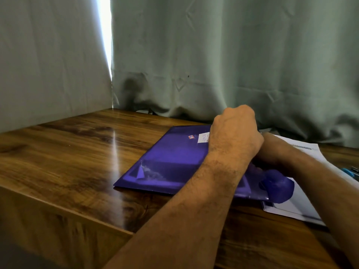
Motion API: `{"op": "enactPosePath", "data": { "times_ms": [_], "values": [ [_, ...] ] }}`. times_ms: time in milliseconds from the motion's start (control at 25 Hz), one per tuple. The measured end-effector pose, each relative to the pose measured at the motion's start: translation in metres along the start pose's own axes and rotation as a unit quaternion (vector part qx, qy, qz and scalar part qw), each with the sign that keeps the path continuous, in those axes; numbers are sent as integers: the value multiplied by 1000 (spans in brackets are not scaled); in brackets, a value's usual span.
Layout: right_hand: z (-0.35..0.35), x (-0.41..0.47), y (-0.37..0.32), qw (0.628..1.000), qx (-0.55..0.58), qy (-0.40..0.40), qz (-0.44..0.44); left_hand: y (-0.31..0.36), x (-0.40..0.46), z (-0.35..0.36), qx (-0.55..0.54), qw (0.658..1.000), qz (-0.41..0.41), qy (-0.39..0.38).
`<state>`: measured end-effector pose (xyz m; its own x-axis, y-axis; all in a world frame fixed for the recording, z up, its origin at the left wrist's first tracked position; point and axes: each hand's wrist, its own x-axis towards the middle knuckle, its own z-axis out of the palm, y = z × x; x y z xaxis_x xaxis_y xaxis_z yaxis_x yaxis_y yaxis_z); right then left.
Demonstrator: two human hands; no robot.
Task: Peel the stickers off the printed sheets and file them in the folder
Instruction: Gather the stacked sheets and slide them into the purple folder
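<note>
A purple plastic folder (171, 164) lies flat on the wooden table (73, 152). It carries a small red-and-blue label (191, 137) and a white sticker (203, 137) near its far edge. My left hand (235, 131) is curled into a fist right beside the white sticker, its fingertips hidden behind the knuckles. My right hand (270, 150) rests on the folder's right side, mostly covered by my left wrist, so its fingers do not show. The folder's rounded translucent flap (277, 186) hangs over the printed sheets (303, 150) that lie under and to the right of the folder.
A grey-green curtain (213, 65) hangs close behind the table, with a bright gap at the left. The table's left edge (64, 204) drops off near the folder. A small blue and metal object (351, 171) lies at the far right.
</note>
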<state>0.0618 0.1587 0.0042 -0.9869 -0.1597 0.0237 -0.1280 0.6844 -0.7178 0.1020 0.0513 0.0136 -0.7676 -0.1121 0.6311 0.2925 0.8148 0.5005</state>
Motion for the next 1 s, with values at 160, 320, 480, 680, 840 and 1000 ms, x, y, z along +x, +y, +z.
{"op": "enactPosePath", "data": {
  "times_ms": [160,320,480,680,840,1000],
  "values": [
    [-14,4,13,997,-3,82,-10,-4,2,9,14,999,-10,-38],
    [-25,9,30,984,-27,174,-17,-5,-3,19,47,995,-25,-87],
    [-37,8,43,975,-19,220,-33,-9,-5,24,65,991,-56,-102],
    [-84,-8,71,961,-7,272,-49,5,-7,22,28,998,-23,-45],
    [-106,-16,113,955,-66,288,-34,12,-8,21,-79,991,63,85],
    [-109,-12,139,950,-98,296,11,13,-12,34,-37,994,77,-67]
  ]
}}
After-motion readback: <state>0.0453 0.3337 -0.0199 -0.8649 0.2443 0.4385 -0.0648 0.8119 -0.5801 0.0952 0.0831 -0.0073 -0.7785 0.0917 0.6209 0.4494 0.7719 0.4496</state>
